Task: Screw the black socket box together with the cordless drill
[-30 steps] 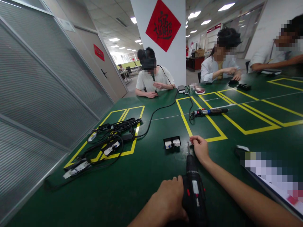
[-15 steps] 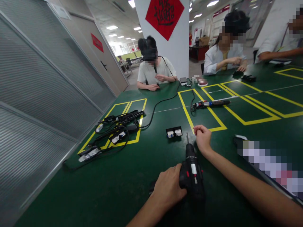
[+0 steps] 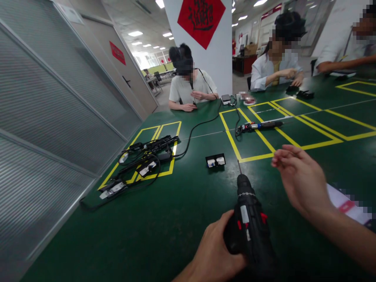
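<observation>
A black cordless drill with red buttons lies in my left hand, whose fingers wrap round its body from the left. Its thin bit points away from me over the green table. My right hand hovers to the right of the drill, its fingers loosely bent and partly stretched out, with nothing visible in them. Ahead of the bit, slightly left, a small black part with two white pieces sits on the table.
Black cables and white-labelled parts lie in a taped area on the left. Farther back is a pen-shaped electric screwdriver with a cord. A partly hidden phone-like screen is under my right forearm. Several people sit across the table.
My right hand has drawn away from the drill's bit, moving right and nearer to me. The drill and my left hand have shifted slightly right and down in view.
</observation>
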A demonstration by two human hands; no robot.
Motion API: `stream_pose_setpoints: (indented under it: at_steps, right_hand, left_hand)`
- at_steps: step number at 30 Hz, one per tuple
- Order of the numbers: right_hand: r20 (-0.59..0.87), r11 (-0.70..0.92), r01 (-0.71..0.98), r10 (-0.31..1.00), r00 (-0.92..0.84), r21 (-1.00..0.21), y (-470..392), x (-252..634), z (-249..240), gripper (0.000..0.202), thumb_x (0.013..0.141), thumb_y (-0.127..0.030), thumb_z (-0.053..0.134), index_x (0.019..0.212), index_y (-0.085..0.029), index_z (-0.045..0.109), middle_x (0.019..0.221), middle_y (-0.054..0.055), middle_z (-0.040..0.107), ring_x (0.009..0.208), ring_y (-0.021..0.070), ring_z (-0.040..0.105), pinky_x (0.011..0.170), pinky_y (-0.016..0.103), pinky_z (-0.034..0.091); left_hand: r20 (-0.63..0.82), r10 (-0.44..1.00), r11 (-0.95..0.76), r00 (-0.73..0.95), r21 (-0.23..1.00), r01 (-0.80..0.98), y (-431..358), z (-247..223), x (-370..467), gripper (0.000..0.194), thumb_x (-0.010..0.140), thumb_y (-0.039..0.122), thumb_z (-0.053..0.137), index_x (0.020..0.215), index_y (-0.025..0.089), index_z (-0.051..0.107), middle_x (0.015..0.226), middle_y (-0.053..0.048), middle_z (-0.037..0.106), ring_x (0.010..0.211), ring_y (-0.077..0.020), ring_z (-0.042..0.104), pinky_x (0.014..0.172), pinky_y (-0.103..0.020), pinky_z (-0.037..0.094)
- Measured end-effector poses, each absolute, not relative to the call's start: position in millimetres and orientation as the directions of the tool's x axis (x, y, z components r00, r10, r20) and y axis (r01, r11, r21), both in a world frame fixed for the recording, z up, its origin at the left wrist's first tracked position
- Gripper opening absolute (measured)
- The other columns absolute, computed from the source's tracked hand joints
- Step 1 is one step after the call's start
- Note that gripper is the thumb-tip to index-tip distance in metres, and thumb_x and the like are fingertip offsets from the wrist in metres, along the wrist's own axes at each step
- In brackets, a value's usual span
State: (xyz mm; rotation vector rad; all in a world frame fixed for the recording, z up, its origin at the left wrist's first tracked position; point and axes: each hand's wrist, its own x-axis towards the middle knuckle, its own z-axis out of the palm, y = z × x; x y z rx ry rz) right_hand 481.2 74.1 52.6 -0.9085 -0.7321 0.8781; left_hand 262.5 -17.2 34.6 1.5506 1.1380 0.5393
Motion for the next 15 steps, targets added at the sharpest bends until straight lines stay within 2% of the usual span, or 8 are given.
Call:
stream_pose_setpoints:
  at_steps: [3, 5, 8, 9, 10, 11, 13, 15]
  right_hand:
    - [0.107, 0.280, -0.316, 0.877, 0.469, -0.907, 42.5, 490.5, 34.1, 0.028, 0.078, -0.013, 0.056, 0.099, -0.030, 0.063, 0.092, -0.002, 0.065, 0.079, 0.0114, 0.064, 0.071, 0.023, 0.051]
    - [0.055, 0.187, -0.284, 0.908, 0.416, -0.940, 19.3, 490.9, 20.0, 0.035, 0.073, -0.012, 0.060, 0.102, -0.031, 0.065, 0.094, 0.000, 0.068, 0.082, 0.0141, 0.066, 0.068, 0.023, 0.053]
    - [-0.055, -0.009, -0.206, 0.974, 0.219, -0.979, -17.3, 483.2, 8.7, 0.048, 0.063, -0.013, 0.075, 0.109, -0.025, 0.069, 0.099, 0.011, 0.074, 0.088, 0.0271, 0.070, 0.069, 0.033, 0.059]
    - [-0.067, -0.042, -0.174, 0.988, 0.141, -0.984, -28.4, 479.2, 8.1, 0.059, 0.061, -0.014, 0.078, 0.117, -0.028, 0.066, 0.113, 0.012, 0.071, 0.101, 0.0308, 0.067, 0.076, 0.037, 0.058]
    - [-0.065, -0.065, -0.086, 0.998, 0.001, -0.994, -37.8, 474.8, 8.8, 0.068, 0.063, -0.018, 0.078, 0.125, -0.035, 0.059, 0.127, 0.008, 0.065, 0.113, 0.0311, 0.060, 0.086, 0.040, 0.055]
    - [-0.034, -0.036, -0.016, 0.997, -0.070, -0.999, -44.8, 470.1, 10.3, 0.069, 0.063, -0.022, 0.077, 0.128, -0.037, 0.057, 0.130, 0.006, 0.063, 0.117, 0.0330, 0.057, 0.090, 0.044, 0.053]
    - [-0.098, -0.070, 0.136, 0.974, -0.206, -0.988, -50.4, 460.5, 13.9, 0.052, 0.065, -0.027, 0.077, 0.116, -0.030, 0.068, 0.120, 0.008, 0.070, 0.111, 0.0357, 0.062, 0.091, 0.046, 0.052]
    - [-0.215, -0.171, 0.202, 0.952, -0.217, -0.964, -45.5, 451.3, 15.7, 0.035, 0.072, -0.034, 0.072, 0.106, -0.024, 0.073, 0.108, 0.010, 0.075, 0.101, 0.0343, 0.067, 0.090, 0.046, 0.053]
  left_hand:
    - [-0.169, 0.876, 0.063, 0.451, 0.969, 0.239, -19.9, 36.1, 270.9, 0.064, 0.064, 0.033, 0.074, 0.122, 0.021, 0.049, 0.110, -0.008, 0.066, 0.094, -0.0230, 0.064, 0.083, -0.034, 0.053]
    - [-0.144, 0.876, 0.071, 0.460, 0.982, 0.174, -19.2, 35.4, 275.0, 0.067, 0.064, 0.032, 0.074, 0.124, 0.021, 0.047, 0.112, -0.009, 0.065, 0.094, -0.0232, 0.064, 0.083, -0.034, 0.053]
    - [-0.119, 0.865, 0.081, 0.488, 0.992, 0.097, -16.1, 33.8, 281.1, 0.070, 0.067, 0.033, 0.073, 0.129, 0.022, 0.043, 0.117, -0.010, 0.062, 0.099, -0.0241, 0.062, 0.088, -0.036, 0.051]
    - [-0.103, 0.860, 0.076, 0.500, 0.994, 0.074, -14.8, 32.9, 283.3, 0.070, 0.070, 0.034, 0.071, 0.132, 0.022, 0.040, 0.120, -0.011, 0.060, 0.102, -0.0247, 0.061, 0.091, -0.037, 0.050]
    - [-0.078, 0.855, 0.060, 0.512, 0.997, 0.051, -13.4, 31.4, 285.7, 0.070, 0.074, 0.035, 0.068, 0.135, 0.022, 0.036, 0.125, -0.011, 0.057, 0.107, -0.0253, 0.058, 0.094, -0.039, 0.048]
    - [-0.038, 0.848, 0.030, 0.529, 0.999, 0.025, -12.1, 29.1, 288.0, 0.071, 0.077, 0.036, 0.065, 0.138, 0.022, 0.031, 0.129, -0.011, 0.054, 0.112, -0.0261, 0.056, 0.098, -0.041, 0.046]
    - [0.080, 0.812, -0.077, 0.578, 0.997, -0.029, -9.4, 21.4, 292.3, 0.076, 0.083, 0.035, 0.057, 0.144, 0.020, 0.016, 0.139, -0.013, 0.044, 0.122, -0.0284, 0.048, 0.104, -0.045, 0.040]
    - [0.211, 0.747, -0.236, 0.630, 0.971, -0.044, -6.7, 10.8, 295.0, 0.084, 0.085, 0.032, 0.052, 0.146, 0.017, -0.003, 0.147, -0.015, 0.031, 0.133, -0.0312, 0.035, 0.111, -0.049, 0.031]
